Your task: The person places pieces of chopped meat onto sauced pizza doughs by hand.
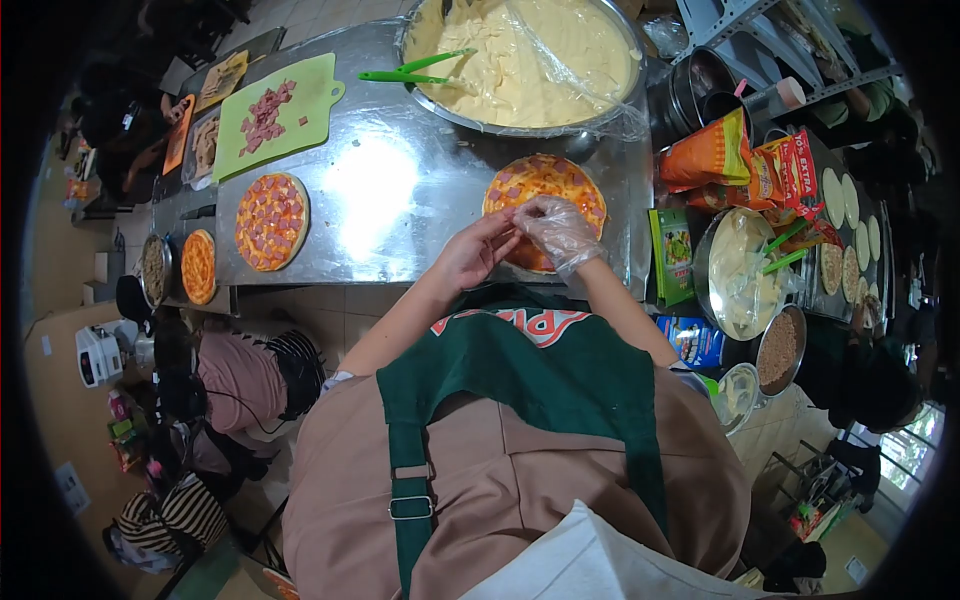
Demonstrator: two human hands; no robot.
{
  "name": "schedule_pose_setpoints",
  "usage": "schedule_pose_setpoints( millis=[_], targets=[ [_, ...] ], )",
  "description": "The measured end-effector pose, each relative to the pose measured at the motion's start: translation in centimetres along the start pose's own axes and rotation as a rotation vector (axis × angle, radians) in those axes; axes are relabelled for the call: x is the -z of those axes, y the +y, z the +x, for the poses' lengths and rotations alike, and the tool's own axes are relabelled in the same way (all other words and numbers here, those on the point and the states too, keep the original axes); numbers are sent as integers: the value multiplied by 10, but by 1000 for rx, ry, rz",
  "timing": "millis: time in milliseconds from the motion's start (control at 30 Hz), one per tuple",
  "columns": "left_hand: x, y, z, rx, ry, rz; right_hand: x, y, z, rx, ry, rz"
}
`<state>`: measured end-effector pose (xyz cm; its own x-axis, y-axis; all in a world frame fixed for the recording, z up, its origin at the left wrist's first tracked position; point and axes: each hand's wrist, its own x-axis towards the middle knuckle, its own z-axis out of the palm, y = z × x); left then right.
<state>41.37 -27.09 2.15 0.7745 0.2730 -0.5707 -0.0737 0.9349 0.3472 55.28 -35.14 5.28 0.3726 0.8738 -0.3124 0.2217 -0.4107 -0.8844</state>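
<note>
HEAD CAM: single view, worn on person's head | AXIS: forward and down | FIELD: wide, curved, black at corners | NEAR: dark green cloth apron [480,360], lower centre | MID: bare left hand [478,247], right hand in clear plastic glove [560,232], centre | BEYOND: shiny metal worktable [430,165], upper centre; grey metal shelving [850,86], upper right

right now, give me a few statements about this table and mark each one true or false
1. The right hand wears a clear plastic glove. True.
2. The left hand is gloved too. False: it looks bare.
3. Chopped meat lies on a light green board. True.
4. The large bowl holds red sauce. False: it holds a pale yellow mixture.
5. Both hands are at the pizza nearest the bowl. True.
</note>
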Motion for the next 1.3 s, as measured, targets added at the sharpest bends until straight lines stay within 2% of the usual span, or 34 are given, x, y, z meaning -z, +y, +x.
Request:
schedule_pose_setpoints(
  millis=[100,167,300,367,400,467,500,567,600,667,800,867,1000,1067,1100,1167,1300],
  targets=[
    [-1,-2,-6,-3,-3,104,-3,6,4,-44,-32,114],
    [4,-5,-3,-7,139,57,-9,11,6,255,62,-215],
    [11,-6,-3,-6,78,-2,-13,3,3,379,106,-314],
    [10,-6,-4,-27,53,15,-10,-8,-1,-97,-83,288],
    [10,-6,-4,-26,53,14,-11,-2,2,-99,-84,287],
    [10,-5,-2,-39,75,5,-12,14,12,-103,-50,663],
    [10,-4,-2,-41,76,5,-9,14,16,-102,-53,662],
    [10,-3,-4,-62,167,-42,-1,13,26,-165,174,118],
    [10,-3,-4,-63,167,-42,3,20,34,-165,174,118],
    [12,-3,-6,-62,233,-60,9,37,52,44,274,-562],
    [13,-2,-8,-68,236,-70,12,27,59,54,223,-736],
    [17,-3,-6,-75,254,-57,15,16,56,99,206,-925],
    [19,-2,-4,-96,268,-42,8,5,43,184,230,-892],
    [17,-1,-3,-96,232,-16,-1,4,32,197,37,-466],
    [16,-3,-2,-94,231,-16,-4,0,24,194,38,-467],
    [14,-6,0,-116,277,-5,-6,-11,10,95,-180,-156],
    [17,-6,2,-81,238,17,-9,-3,9,-79,-151,-112]
  ],
)
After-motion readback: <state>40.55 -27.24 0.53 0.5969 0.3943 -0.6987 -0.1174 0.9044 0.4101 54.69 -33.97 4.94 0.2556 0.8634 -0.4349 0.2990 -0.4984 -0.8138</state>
